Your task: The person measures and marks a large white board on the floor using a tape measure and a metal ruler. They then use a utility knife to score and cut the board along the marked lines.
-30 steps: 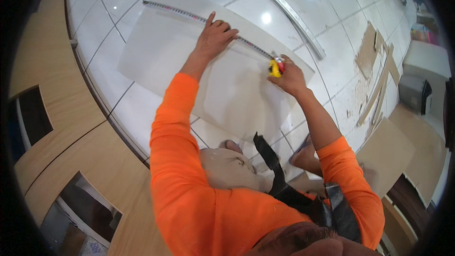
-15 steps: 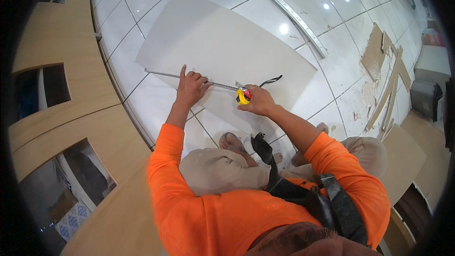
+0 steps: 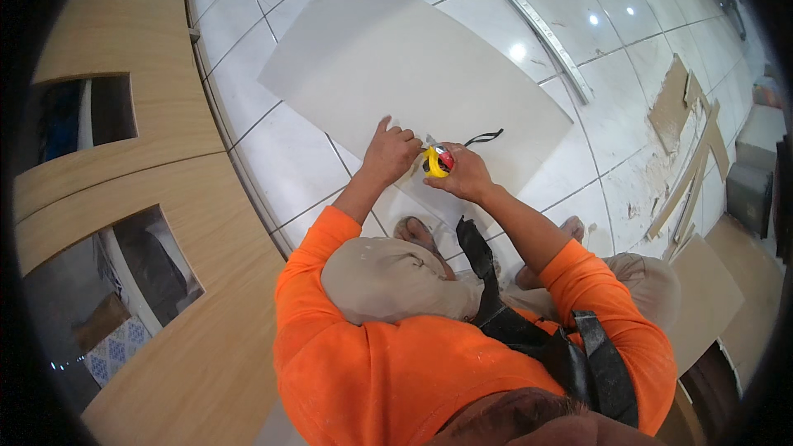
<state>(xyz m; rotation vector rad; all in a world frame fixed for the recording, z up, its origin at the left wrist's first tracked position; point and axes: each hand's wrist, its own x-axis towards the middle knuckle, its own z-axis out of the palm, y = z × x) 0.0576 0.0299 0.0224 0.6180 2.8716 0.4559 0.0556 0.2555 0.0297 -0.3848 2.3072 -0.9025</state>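
Note:
My right hand (image 3: 466, 175) is wrapped round a yellow and red tape measure (image 3: 438, 162), held over the near part of a large pale board (image 3: 396, 58). A black wrist strap (image 3: 486, 137) trails from the tape measure across the board. Close against its left side is my left hand (image 3: 392, 153), fingers curled in a pinch with one finger sticking out. Only a short bit of the blade shows between the two hands, and my left fingers appear to hold its end. The board lies flat on white floor tiles.
A long metal straightedge (image 3: 537, 25) lies beyond the board. Broken board strips (image 3: 690, 149) are scattered at right, near a dark grey bin (image 3: 748, 188). Along the left runs a wooden panel (image 3: 165, 190) with rectangular cutouts. My feet (image 3: 417, 232) are close to the board's near edge.
The long stretch of blade that lay out to the left has gone back into the case. My left hand has come right, up to the tape measure. The view has shifted slightly.

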